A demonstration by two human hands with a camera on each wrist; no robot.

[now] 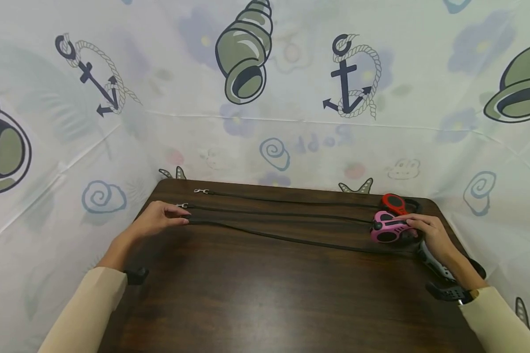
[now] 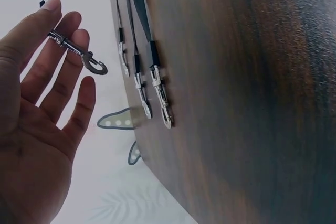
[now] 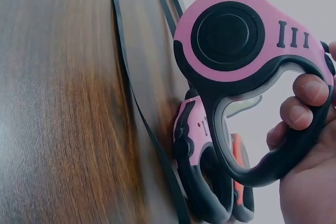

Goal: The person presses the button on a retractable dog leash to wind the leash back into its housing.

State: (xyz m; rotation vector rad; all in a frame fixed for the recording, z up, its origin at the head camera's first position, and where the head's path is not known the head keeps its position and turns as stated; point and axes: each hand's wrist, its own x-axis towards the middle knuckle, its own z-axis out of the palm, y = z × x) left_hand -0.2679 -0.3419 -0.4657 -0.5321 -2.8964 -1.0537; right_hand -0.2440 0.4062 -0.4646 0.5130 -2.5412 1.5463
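Observation:
My left hand (image 1: 156, 218) is over the table's left end, thumb and index finger pinching the metal snap hook (image 2: 79, 53) at the end of a thin leash cord, other fingers spread. Over on the right, my right hand (image 1: 433, 238) grips the black loop handle of a pink and black retractable dog leash (image 3: 228, 32). Behind it in the right wrist view, another pink leash (image 3: 194, 124) rests on the table beside a red one, partly hidden. Below my right hand lies a grey leash (image 1: 437, 262), its black strap (image 1: 291, 239) stretching left.
Near the back edge of the brown table (image 1: 265, 304), black straps run left from a red leash (image 1: 394, 202) and its neighbours. Metal snap hooks (image 2: 160, 95) lie at their left ends. Patterned white cloth (image 1: 291, 147) encloses the back and sides.

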